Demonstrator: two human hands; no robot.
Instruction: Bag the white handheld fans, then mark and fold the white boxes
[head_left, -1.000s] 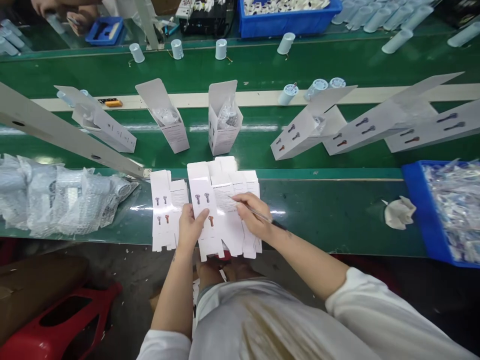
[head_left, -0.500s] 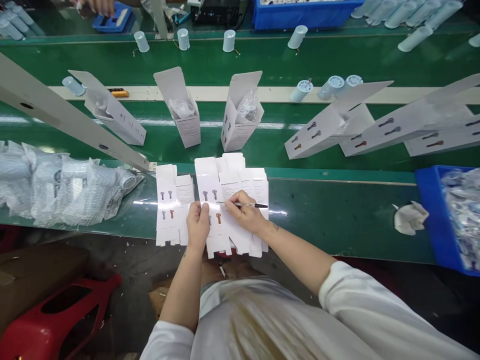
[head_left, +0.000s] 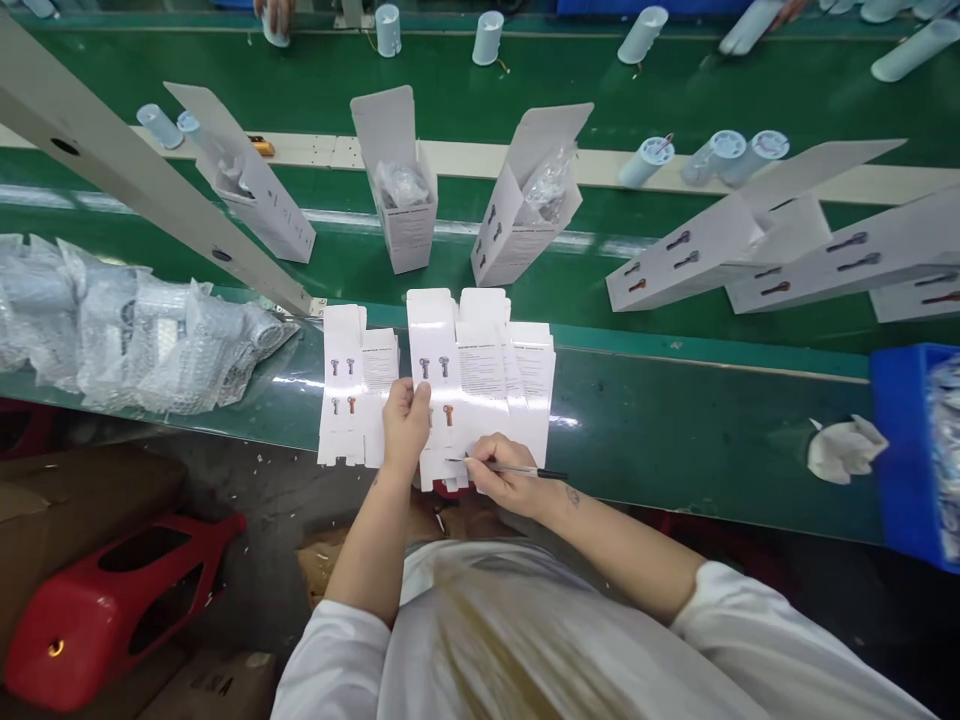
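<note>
My right hand [head_left: 504, 474] is closed around a black-and-clear pen [head_left: 536, 471], its tip at the lower part of a flat white carton [head_left: 437, 335] printed with small product pictures. My left hand [head_left: 406, 424] pinches the left edge of that carton, thumb on top. More unfolded cartons with lines of printed text [head_left: 484, 365] lie beneath it and to its right. Left of my left hand rests a second pile of flat cartons [head_left: 343, 340].
Open upright boxes [head_left: 409, 235] holding plastic-wrapped items stand beyond on the green line. Bubble-wrapped parts [head_left: 150, 340] lie left, near a slanted metal post [head_left: 150, 180]. To the right are crumpled paper [head_left: 846, 450] and a blue bin [head_left: 911, 460]. Other people's hands [head_left: 279, 14] touch pale cylinders at the back.
My right hand with the pen has moved down from the carton's middle to its lower part. My left hand keeps its hold. The camera view has shifted, and other people's hands reach cylinders behind.
</note>
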